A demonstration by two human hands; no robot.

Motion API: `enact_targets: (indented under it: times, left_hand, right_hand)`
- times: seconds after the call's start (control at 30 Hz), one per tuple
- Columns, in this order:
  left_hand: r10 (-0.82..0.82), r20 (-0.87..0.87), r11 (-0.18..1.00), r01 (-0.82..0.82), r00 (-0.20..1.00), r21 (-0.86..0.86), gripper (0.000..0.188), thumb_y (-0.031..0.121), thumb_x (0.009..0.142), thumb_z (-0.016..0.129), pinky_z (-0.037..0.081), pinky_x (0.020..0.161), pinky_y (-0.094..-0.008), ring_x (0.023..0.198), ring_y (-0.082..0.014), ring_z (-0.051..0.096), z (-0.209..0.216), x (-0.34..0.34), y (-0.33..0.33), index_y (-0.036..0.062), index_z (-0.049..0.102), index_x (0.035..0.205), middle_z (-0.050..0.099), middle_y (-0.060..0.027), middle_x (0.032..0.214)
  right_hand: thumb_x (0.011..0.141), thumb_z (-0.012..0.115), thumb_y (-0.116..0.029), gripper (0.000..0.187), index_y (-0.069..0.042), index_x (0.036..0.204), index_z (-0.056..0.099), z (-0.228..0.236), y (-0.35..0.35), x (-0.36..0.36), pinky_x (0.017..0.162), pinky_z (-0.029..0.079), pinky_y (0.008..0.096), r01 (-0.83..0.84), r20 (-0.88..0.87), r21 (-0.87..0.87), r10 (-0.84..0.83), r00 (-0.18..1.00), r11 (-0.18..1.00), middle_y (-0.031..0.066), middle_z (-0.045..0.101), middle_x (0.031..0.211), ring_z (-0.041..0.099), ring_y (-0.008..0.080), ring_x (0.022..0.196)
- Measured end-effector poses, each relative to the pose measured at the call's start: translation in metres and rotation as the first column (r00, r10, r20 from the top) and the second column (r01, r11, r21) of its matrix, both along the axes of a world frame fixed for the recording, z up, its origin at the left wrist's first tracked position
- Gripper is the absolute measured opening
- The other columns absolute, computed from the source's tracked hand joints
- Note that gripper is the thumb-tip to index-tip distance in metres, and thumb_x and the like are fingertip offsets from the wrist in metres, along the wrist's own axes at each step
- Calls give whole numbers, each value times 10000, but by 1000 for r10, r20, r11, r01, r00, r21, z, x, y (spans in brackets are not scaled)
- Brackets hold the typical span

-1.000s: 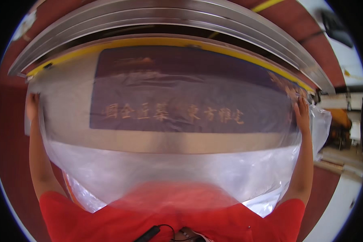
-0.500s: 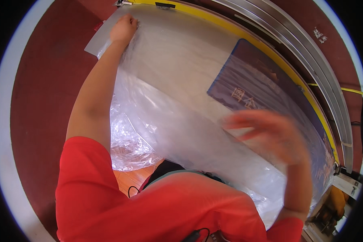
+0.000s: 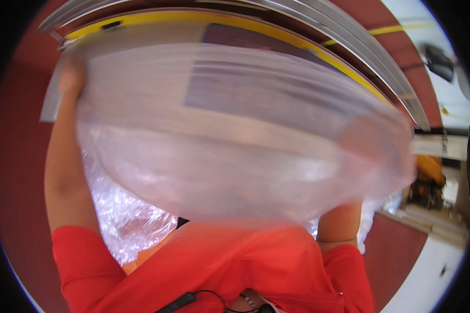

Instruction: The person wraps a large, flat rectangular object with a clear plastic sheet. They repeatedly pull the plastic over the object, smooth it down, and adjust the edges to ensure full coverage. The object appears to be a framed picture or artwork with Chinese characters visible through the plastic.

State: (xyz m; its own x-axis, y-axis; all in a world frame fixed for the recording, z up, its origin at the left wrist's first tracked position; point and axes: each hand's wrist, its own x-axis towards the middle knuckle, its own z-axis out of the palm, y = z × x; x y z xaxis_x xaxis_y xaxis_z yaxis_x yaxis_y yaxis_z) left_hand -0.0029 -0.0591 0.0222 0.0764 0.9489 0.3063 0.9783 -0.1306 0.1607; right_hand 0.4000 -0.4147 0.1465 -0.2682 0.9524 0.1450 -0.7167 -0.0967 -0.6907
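A wide sheet of clear plastic film [image 3: 203,156] billows up between my arms, blurred by motion. At the far left, my left hand [image 3: 73,75] is closed on the film's edge beside a flat light board. My right hand [image 3: 376,146] shows only hazily through the raised film on the right; its fingers are smeared, so their grip cannot be made out. Under the film lies a dark purple, blue-edged panel [image 3: 235,35] on a pale surface, its upper strip uncovered and the rest seen through the plastic.
A yellow strip [image 3: 167,16] with a black piece runs along the far edge. Beyond it curve silver metal rails [image 3: 318,21] over a dark red floor [image 3: 21,156]. Crumpled clear plastic [image 3: 125,214] hangs near my left side. An orange-yellow object [image 3: 431,169] stands at the right.
My right hand has moved to the right and is now behind the film, which has lifted and ballooned upward. My left hand stays at the left edge. The view has turned rightward.
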Motion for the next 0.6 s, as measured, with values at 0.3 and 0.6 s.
enact_targets:
  times: [0.3, 0.6]
  left_hand:
    - [-65, -24, 997, 66, 998, 43, 295, 318, 823, 421, 403, 652, -419, 809, -373, 517, -27, -34, 48, 37, 488, 881, 549, -199, 860]
    - [-220, 55, 970, 213, 974, 115, 254, 252, 833, 434, 382, 624, -354, 646, -284, 486, -46, -57, 72, 1, 467, 811, 503, -163, 712]
  right_hand:
    - [812, 448, -364, 381, -23, 982, 457, 4, -192, 147, 516, 410, 254, 954, 475, -55, -833, 284, 294, 46, 510, 912, 507, 139, 616]
    - [745, 508, -113, 67, -75, 692, 492, -39, -220, 177, 407, 397, 326, 601, 464, 420, 408, -786, 680, 70, 520, 503, 536, 220, 459]
